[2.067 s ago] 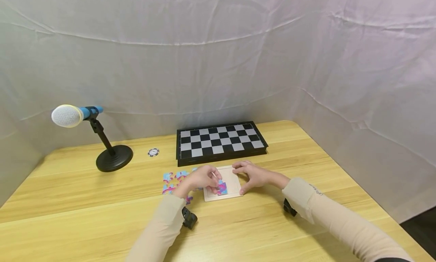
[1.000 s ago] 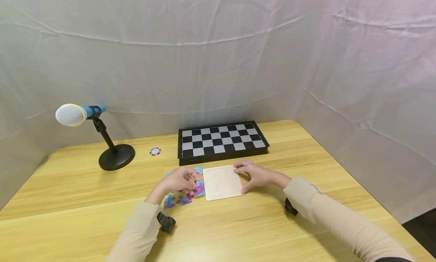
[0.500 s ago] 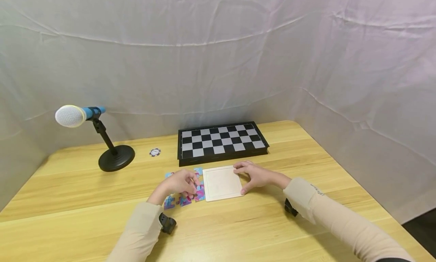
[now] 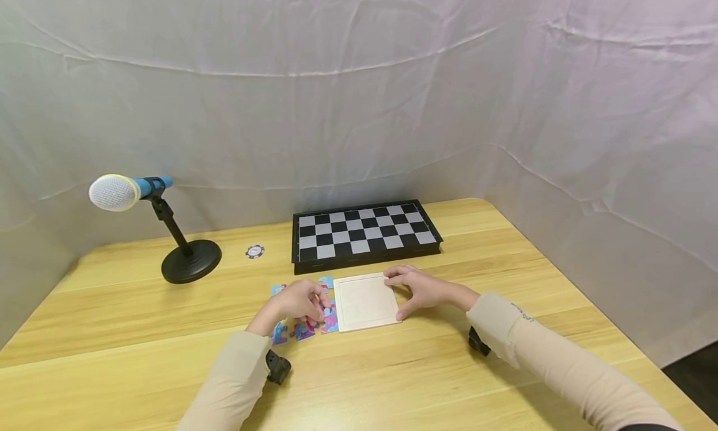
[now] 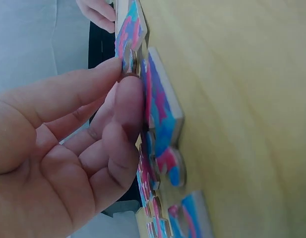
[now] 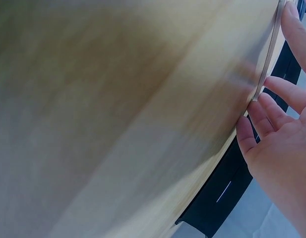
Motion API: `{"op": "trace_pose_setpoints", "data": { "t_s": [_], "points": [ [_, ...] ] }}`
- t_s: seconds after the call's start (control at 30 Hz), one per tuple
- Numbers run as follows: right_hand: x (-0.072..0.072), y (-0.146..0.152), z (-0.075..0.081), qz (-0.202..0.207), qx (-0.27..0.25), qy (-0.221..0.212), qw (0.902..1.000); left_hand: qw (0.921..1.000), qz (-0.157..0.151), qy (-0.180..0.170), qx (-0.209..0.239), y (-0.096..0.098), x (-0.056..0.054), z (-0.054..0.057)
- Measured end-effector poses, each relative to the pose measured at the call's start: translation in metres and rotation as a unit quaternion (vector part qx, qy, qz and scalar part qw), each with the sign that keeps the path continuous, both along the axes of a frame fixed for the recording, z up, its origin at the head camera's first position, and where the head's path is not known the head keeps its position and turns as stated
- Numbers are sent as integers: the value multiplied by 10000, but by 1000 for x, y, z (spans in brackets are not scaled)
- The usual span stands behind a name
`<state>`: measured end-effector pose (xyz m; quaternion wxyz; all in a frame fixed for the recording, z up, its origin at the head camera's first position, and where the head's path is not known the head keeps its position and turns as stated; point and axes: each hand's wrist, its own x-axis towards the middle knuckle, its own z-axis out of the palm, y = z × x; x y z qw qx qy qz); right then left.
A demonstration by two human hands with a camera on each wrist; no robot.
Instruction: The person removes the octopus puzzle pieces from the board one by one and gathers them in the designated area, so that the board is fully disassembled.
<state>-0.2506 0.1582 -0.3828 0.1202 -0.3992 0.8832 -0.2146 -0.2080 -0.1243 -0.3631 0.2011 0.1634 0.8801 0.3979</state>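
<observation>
My left hand (image 4: 303, 299) is over a cluster of pink-and-blue jigsaw pieces (image 4: 305, 331) on the table, left of a square wooden puzzle tray (image 4: 367, 303). Its thumb and index finger pinch the tab of one jigsaw piece (image 5: 130, 33), seen close up in the left wrist view. That piece lies beside the tray's left edge. The hand hides part of the cluster in the head view. With thumb at the near corner and fingers at the far corner, my right hand (image 4: 422, 288) holds the tray's right side. The tray's recess is bare pale wood.
Behind the tray lies a black folding chessboard (image 4: 367, 232). A microphone (image 4: 114, 192) on a black stand (image 4: 191, 261) is at the back left, with a poker chip (image 4: 255, 251) between it and the chessboard. A pale curtain (image 4: 359, 107) surrounds the table.
About two seconds ago my left hand had a jigsaw piece over the tray; it has since moved left to the cluster, and the piece is beside the tray. The right hand stays put.
</observation>
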Motion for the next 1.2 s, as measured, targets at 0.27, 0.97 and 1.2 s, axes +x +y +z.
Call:
{"op": "trace_pose_setpoints", "data": {
  "t_s": [0.27,0.97,1.2],
  "points": [
    [0,0,0,25,26,60,10000,10000,35,38,39,0,-1,0],
    [0,0,0,24,-39,-5,10000,10000,-1,61,27,-4,-3,-4],
    [-1,0,0,34,-48,12,10000,10000,16,38,-63,-4,-4,-3]
  ]
}}
